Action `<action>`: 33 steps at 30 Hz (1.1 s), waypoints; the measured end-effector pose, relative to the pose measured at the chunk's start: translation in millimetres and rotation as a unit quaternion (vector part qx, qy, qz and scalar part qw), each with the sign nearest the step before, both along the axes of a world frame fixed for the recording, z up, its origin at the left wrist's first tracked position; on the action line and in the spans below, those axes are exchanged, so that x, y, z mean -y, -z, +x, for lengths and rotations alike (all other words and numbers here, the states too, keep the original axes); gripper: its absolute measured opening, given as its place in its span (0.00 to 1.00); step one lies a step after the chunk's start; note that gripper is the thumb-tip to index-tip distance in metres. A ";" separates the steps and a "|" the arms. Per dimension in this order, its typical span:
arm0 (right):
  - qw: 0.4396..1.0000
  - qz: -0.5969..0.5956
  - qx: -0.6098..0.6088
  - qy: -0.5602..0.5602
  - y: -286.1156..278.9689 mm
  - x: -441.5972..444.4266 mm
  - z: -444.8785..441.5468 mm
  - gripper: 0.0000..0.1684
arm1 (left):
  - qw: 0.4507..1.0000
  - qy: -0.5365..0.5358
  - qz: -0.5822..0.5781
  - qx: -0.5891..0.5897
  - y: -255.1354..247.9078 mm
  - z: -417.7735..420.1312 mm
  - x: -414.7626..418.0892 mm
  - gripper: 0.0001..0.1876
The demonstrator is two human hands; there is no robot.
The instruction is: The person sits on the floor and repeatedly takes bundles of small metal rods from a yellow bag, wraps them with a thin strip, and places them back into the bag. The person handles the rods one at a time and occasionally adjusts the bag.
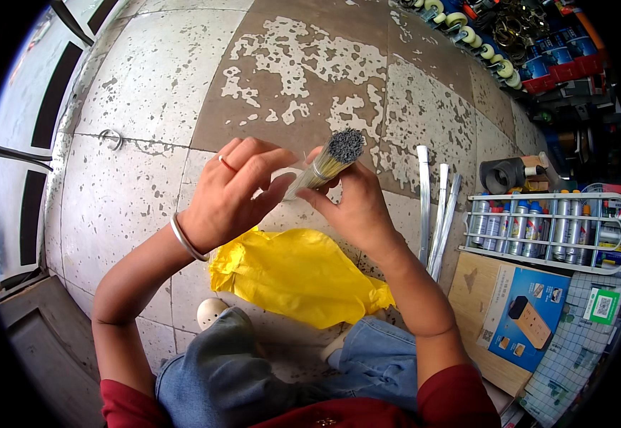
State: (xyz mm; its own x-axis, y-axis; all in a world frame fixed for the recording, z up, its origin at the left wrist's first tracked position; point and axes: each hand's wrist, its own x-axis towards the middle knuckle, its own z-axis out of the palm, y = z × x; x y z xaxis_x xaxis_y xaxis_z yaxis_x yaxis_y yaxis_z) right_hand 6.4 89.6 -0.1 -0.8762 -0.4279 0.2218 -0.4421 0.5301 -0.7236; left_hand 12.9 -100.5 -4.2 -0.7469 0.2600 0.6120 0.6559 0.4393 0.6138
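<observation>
A thick bundle of thin metal wires [310,179] is tilted up towards me, its dark cut ends packed in a round face. A wire band [318,172] circles it just below that end. My right hand [356,206] grips the bundle from the right, thumb and fingers around it. Close against its left side is my left hand [241,187], fingers bent and thumb near the index fingertip. A fine wire end shows by those fingertips, but whether they pinch it is unclear. Beneath both hands, a crumpled yellow plastic sheet [299,275] lies on the floor before my legs.
Slim bundles of silvery wire [423,198] lie on the tiled floor [144,80] at right. Beyond them stand a white wire rack [471,222] of spray cans and a wooden board [468,278]. Casters [487,52] line the upper right. A metal ring [111,140] lies left.
</observation>
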 end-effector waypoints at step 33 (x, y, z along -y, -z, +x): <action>0.999 -0.042 0.016 -0.007 12.2 7.0 5.2 0.16 | 0.990 -0.009 -0.074 -0.122 -1.8 -14.6 14.9 0.10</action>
State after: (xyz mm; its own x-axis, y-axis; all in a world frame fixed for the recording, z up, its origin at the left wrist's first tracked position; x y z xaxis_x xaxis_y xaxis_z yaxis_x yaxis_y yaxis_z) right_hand 11.6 82.6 -12.2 -0.8773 -0.4216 0.2293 -0.4250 0.4603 -0.7794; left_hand -1.7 -115.4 -2.4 -0.5868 0.3493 0.7305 0.7683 0.5252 0.3660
